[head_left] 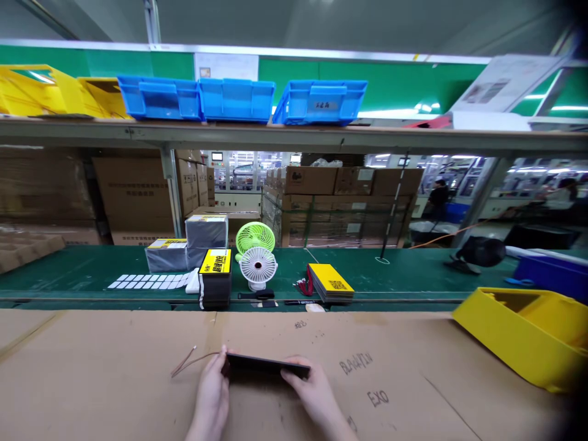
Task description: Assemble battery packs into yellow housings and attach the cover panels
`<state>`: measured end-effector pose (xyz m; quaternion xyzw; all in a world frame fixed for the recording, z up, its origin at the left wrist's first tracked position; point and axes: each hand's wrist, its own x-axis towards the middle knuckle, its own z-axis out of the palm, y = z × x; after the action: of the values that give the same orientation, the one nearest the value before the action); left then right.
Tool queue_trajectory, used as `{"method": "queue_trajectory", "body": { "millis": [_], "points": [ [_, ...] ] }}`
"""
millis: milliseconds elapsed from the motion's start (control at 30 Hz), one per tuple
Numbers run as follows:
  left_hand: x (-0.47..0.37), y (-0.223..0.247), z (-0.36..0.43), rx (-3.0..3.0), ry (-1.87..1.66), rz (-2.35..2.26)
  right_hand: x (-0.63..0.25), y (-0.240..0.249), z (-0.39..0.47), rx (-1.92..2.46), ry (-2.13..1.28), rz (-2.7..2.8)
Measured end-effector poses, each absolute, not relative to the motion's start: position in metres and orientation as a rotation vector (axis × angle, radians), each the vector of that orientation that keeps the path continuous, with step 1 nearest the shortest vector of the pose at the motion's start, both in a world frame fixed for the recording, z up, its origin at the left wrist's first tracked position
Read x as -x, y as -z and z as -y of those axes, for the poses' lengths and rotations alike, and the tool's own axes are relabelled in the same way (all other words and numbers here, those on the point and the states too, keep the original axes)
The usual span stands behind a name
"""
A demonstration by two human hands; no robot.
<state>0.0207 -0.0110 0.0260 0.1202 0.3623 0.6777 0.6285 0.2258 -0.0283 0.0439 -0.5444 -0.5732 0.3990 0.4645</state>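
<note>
A thin flat black panel (pixel 261 365) is held up between my two hands over the cardboard-covered bench. My left hand (pixel 213 389) grips its left end, the thumb along the near edge. A thin cable (pixel 186 364) with a small white connector sticks out to the left past that hand. On the right end, my right hand (pixel 310 386) is closed with its thumb on the near face and fingers behind. The panel is tilted, its right end slightly lower, and its far face is hidden.
Behind the cardboard (pixel 138 367) stand a white fan (pixel 258 266), a green fan (pixel 257 236), a stack of black-and-yellow boxes (pixel 215 278) and a stack of yellow cards (pixel 331 282) beside red wires (pixel 305 282). A yellow bin (pixel 523 337) sits right. Blue bins (pixel 236 100) line the shelf above.
</note>
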Motion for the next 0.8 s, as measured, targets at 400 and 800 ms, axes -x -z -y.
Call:
{"method": "queue_trajectory", "body": {
  "millis": [400,800],
  "points": [
    [-0.0227,-0.0342,0.0145,-0.195,-1.557,-0.815,-0.2260,-0.0430,0.0286,1.368,-0.995,1.373],
    [-0.0222,-0.0318,0.0125,-0.209,-1.553,-0.848,-0.2255,-0.0456,0.0283,1.356,-0.994,1.370]
  ]
}}
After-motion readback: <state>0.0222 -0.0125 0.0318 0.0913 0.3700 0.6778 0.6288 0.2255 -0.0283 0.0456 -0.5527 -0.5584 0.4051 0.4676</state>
